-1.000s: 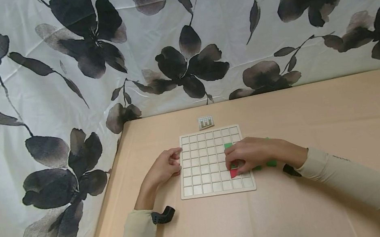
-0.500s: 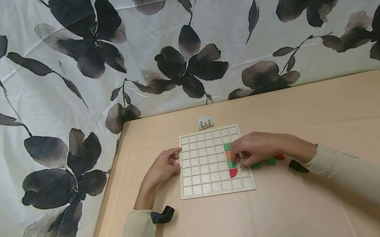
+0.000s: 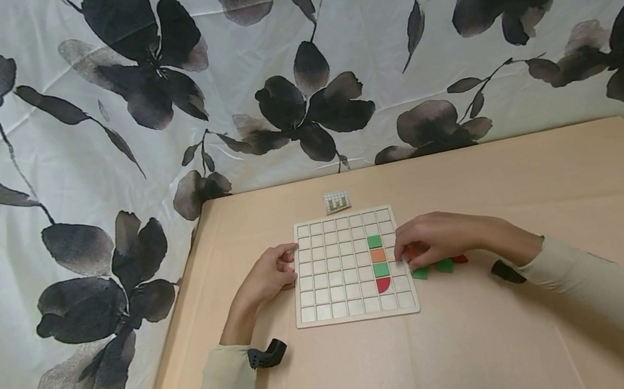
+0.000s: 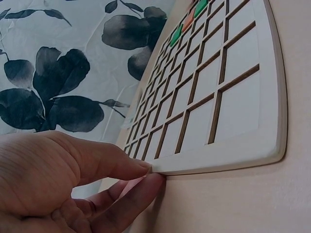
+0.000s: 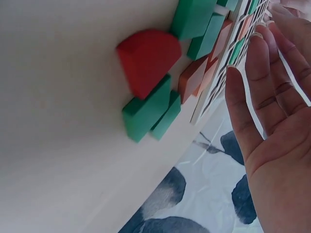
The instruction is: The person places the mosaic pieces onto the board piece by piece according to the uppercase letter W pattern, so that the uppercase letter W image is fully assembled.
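Observation:
My left hand [image 3: 263,274] pinches the left edge of a white gridded wooden board [image 3: 330,313]; in the left wrist view, the thumb [image 4: 114,160] lies at its edge with fingers underneath. One column of the board holds a green square block [image 3: 375,241], an orange block [image 3: 378,255], another green block [image 3: 381,269] and a red quarter-round block [image 3: 383,284]. By the right edge hovers my right hand [image 3: 441,233], over loose blocks. Its fingers look loosely extended in the right wrist view, with nothing seen between them. Loose orange blocks [image 5: 192,80] lie near it.
Beside the board's right edge lie loose green blocks [image 5: 146,114] and a red quarter-round block [image 5: 148,60]. A small pattern card [image 3: 337,201] sits behind the board on the tan table [image 3: 491,342]. Floral fabric [image 3: 266,47] hangs along the back and left.
My right hand has left the column and moved right to the loose blocks, uncovering the green, orange and red blocks on the board. The left hand stays at the edge.

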`<state>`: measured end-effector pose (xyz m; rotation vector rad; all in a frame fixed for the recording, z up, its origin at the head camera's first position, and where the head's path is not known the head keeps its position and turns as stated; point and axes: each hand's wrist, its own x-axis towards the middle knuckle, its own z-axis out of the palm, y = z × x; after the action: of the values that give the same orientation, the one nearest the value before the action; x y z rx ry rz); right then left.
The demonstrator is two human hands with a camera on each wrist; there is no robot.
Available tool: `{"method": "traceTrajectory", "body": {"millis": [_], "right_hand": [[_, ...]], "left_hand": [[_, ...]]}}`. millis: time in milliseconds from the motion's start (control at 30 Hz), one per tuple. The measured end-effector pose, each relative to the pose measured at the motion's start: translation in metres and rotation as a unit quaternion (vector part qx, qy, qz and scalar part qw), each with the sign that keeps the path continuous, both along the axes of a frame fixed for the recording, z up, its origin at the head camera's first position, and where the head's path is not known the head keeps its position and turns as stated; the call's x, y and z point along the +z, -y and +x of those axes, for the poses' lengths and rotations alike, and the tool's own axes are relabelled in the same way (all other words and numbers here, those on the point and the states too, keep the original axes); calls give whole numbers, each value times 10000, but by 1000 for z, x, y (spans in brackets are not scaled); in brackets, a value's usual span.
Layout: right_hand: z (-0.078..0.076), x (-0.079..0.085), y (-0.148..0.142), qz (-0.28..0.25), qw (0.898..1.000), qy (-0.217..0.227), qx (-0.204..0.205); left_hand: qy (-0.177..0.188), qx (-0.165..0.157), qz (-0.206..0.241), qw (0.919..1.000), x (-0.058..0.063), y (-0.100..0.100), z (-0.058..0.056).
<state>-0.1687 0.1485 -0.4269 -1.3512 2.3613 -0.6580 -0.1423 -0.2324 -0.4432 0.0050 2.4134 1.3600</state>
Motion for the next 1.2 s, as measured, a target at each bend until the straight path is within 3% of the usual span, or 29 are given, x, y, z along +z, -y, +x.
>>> {"method": "traceTrajectory", "body": {"millis": [333, 533, 1200], "right_hand": [[-2, 0, -19, -96, 9994, 207, -247], [-1, 1, -28, 151, 9982, 340, -479], [-6, -7, -63, 171, 9961, 217, -837]], "left_hand": [[-32, -2, -15, 10000, 1, 1, 1], [-76, -25, -67, 9999, 0, 1, 0], [-54, -21, -30, 10000, 1, -1, -1]]}}
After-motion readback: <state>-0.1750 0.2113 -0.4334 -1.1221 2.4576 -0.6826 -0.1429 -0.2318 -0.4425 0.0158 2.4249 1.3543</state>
